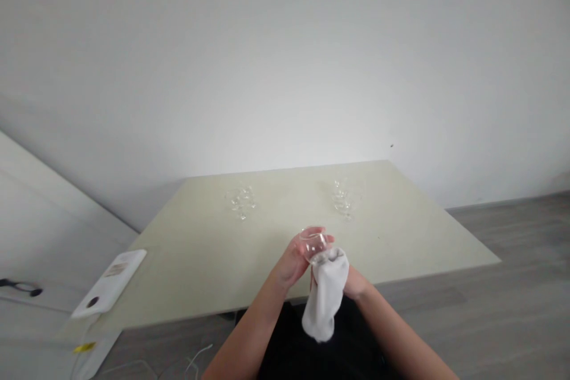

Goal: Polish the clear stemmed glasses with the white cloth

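Note:
Over the table's front edge, my left hand [291,262] is closed round a small clear glass cup [313,244], its rim facing up and away. My right hand [351,280] holds a white cloth [326,294] against the near side of the glass. Much of the cloth hangs down below, in front of my body. The cloth hides most of my right fingers. On the table's far side stand two groups of clear glassware, one at the left [243,199] and one at the right [342,199]; their outlines are faint.
The pale table [200,249] reaches back to a white wall [285,71]. A white flat box [111,282] lies at its left edge. Beside it, a black-handled thing [20,286] rests on a white surface. A white cable [198,355] runs low at the left.

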Demonstrator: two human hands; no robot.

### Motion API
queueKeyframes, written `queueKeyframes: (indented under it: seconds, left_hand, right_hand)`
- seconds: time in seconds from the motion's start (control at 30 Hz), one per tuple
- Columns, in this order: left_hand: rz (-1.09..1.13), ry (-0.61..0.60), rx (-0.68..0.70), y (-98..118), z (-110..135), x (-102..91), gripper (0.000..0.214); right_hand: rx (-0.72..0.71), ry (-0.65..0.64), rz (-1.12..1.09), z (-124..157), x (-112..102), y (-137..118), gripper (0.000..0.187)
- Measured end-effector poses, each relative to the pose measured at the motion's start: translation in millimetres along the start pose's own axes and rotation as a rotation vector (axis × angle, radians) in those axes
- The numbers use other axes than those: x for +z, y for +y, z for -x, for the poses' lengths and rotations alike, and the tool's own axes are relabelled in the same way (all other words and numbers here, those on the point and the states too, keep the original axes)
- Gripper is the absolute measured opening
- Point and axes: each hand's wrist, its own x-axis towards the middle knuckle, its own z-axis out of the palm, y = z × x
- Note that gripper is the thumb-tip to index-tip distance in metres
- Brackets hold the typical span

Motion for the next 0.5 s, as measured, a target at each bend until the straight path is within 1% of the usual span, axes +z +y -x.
queueKeyframes:
  seconds: [0.03,0.07,0.1,0.17,0.2,0.23,0.27,0.3,0.37,0.4,0.43,0.5]
  left_hand:
    - [0.002,-0.01,-0.01,0.2,0.0,-0.3,0.083]
    - [-0.025,0.013,0.001,0.3,-1.0,-0.8,0.08]
    - [-0.075,0.065,0.031,0.1,-2.8,-1.4,0.078]
    - [-0.182,0.21,0.108,-1.0,-7.4,-2.8,0.074]
    - [-0.208,0.264,0.133,-2.0,-9.2,-3.2,0.074]
    - [-0.202,0.289,0.142,-3.2,-10.4,-3.2,0.075]
    - [-0.164,0.282,0.136,-4.4,-10.7,-2.9,0.076]
    - [-0.108,0.245,0.119,-5.6,-10.3,-2.3,0.077]
    - [-0.02,0.15,0.081,-7.5,-8.4,-0.5,0.079]
    - [-0.016,0.13,0.074,-8.1,-7.6,0.3,0.078]
    - [-0.041,0.137,0.074,-8.3,-7.1,0.6,0.074]
    - [-0.145,0.213,0.095,-8.1,-7.3,0.1,0.067]
  right_hand:
    - [0.033,-0.007,-0.083,0.4,1.6,-0.1,0.026]
    - [0.042,0.017,-0.122,-1.1,2.9,-0.6,0.027]
    - [0.026,0.059,-0.104,-4.3,4.0,-1.5,0.027]
    - [-0.028,0.151,0.014,-12.4,5.4,-3.5,0.028]
    - [-0.038,0.162,0.069,-15.4,6.2,-4.0,0.029]
    - [-0.04,0.158,0.087,-16.9,7.1,-3.8,0.03]
    - [-0.035,0.131,0.062,-16.6,8.2,-3.1,0.03]
    - [-0.029,0.087,-0.007,-14.9,9.4,-1.9,0.03]
    - [0.023,0.049,-0.155,-9.8,11.4,0.7,0.032]
    - [0.036,0.049,-0.204,-8.0,11.8,1.3,0.032]
    - [0.034,0.059,-0.223,-7.4,11.7,1.2,0.032]
    - [-0.025,0.076,-0.185,-9.6,10.8,-1.0,0.029]
